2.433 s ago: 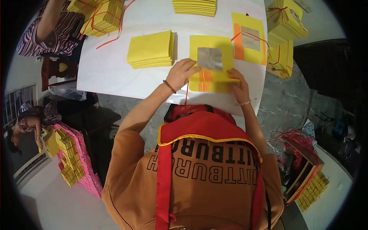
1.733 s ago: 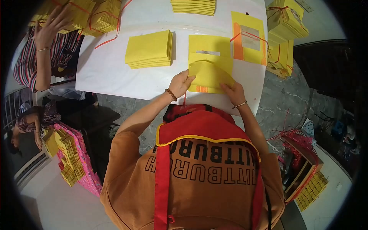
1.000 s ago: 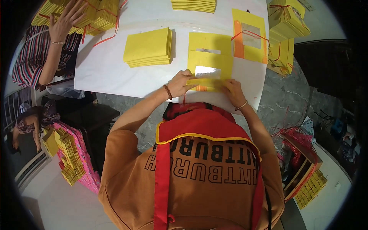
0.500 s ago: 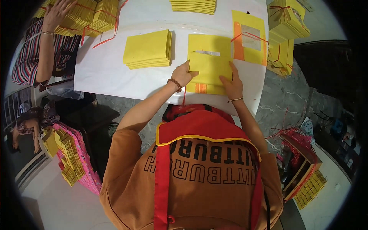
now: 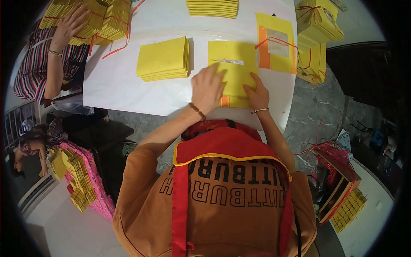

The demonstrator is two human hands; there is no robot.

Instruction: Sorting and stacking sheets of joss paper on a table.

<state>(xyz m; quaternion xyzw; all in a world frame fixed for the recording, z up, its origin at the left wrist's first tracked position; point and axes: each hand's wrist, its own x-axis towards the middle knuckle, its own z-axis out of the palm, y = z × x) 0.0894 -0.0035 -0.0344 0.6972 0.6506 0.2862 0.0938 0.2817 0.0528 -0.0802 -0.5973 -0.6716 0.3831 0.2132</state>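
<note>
A yellow sheet (image 5: 235,80), folded up from its near side, lies at the near edge of the white table. A pale strip (image 5: 231,62) shows along the fold's upper edge, and an orange patch shows at the sheet's bottom. My left hand (image 5: 208,88) rests over the sheet's left side, fingers stretched out and slightly blurred. My right hand (image 5: 259,97) lies at its right edge, thumb and forefinger apart on the surface. Just left is a neat stack of folded yellow pieces (image 5: 162,58). An unfolded yellow sheet (image 5: 287,61) with orange bands and a greyish panel lies to the right.
The white-covered table (image 5: 111,88) also carries another yellow stack (image 5: 212,8) at the far side. Red-tied bundles (image 5: 314,25) stand at its right edge. At far left, a co-worker's hand (image 5: 68,30) is over more tied bundles (image 5: 113,19). Red ties (image 5: 327,154) hang lower right.
My left hand has moved up onto the folded sheet, its fingers now stretched over the fold. My right hand has barely moved. The co-worker's hand has shifted slightly, fingers more spread.
</note>
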